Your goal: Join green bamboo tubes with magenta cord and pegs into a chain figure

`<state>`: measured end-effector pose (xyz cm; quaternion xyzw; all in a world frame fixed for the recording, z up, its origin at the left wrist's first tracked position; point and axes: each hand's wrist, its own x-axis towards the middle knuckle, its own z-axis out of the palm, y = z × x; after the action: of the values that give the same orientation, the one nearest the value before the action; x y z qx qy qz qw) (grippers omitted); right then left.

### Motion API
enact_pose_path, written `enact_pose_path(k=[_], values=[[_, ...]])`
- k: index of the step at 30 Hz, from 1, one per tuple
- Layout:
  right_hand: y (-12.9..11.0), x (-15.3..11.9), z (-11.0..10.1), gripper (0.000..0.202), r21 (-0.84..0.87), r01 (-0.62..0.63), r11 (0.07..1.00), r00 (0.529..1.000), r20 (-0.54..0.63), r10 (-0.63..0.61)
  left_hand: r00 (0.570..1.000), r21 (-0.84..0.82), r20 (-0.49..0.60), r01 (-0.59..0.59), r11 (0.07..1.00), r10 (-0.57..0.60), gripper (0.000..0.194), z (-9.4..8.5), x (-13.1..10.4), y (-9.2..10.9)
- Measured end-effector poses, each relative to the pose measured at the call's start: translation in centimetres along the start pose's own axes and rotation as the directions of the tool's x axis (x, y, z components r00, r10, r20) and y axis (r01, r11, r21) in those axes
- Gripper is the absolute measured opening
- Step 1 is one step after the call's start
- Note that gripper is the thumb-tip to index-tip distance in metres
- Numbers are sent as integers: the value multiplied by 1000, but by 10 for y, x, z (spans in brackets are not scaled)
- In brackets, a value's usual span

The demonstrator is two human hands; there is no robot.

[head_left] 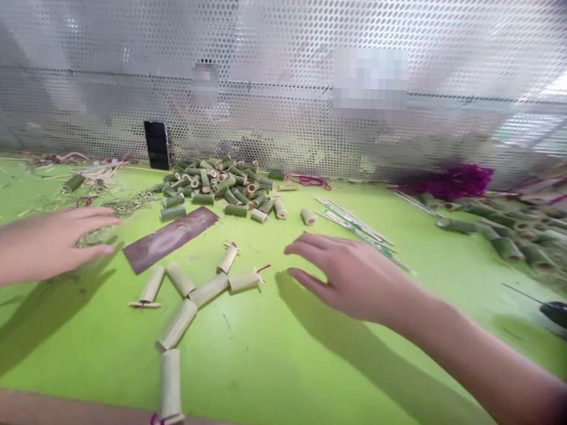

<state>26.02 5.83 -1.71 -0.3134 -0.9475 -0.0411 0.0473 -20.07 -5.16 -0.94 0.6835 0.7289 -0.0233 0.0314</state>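
Several pale bamboo tube pieces (209, 290) lie joined end to end in a branching shape on the green tabletop (259, 373). Small sticks and bits of purple cord show at some of their ends. To their left, my left hand (85, 236) is held above the table, fingers stretched out and holding nothing; it is slightly blurred. On the other side, my right hand (337, 270) hovers with fingers apart and nothing in them. A strip of brown sandpaper (171, 236) rests between the left hand and the tube pile.
Green bamboo tubes (219, 182) are heaped at the back, beside an upright phone (156, 145). Thin sticks in plastic wrap (357, 224) lie behind my right hand. Farther right are more bamboo tubes (515, 230), purple cord (461, 181) and a black-handled tool (559, 315). A perforated metal panel (286, 126) stands behind.
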Motion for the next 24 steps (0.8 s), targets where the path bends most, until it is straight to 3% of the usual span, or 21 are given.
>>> enact_pose_path(k=[4, 6, 9, 11, 14, 19, 21, 24], values=[[-40, 32, -6, 27, 75, 90, 993, 992, 84, -97, 976, -103, -46, -218, 971, 214, 52, -10, 7, 56], [-49, 41, -4, 27, 116, 120, 986, 986, 101, -132, 943, -172, -42, -333, 927, 331, 47, -7, 13, 80], [-52, 41, 1, 38, 189, 127, 974, 983, 105, -148, 909, -251, 25, -398, 882, 417, 44, 4, 17, 104], [-51, 34, 3, 45, 215, 90, 972, 986, 118, -117, 876, -269, 25, -458, 847, 481, 39, 12, 18, 110], [-48, 23, 3, 34, 232, 45, 972, 982, 167, -86, 838, -276, -13, -527, 804, 546, 33, 20, 17, 108], [-43, 20, -5, 35, 248, -37, 968, 986, 169, -5, 859, -262, -50, -504, 823, 510, 34, 11, 33, 108], [-45, 25, -6, 40, 263, -67, 963, 990, 140, 30, 818, -229, -97, -572, 787, 567, 34, 5, 46, 120], [-53, 35, 0, 37, 287, -13, 958, 995, 99, -16, 675, -200, -102, -734, 649, 731, 51, 3, 65, 145]])
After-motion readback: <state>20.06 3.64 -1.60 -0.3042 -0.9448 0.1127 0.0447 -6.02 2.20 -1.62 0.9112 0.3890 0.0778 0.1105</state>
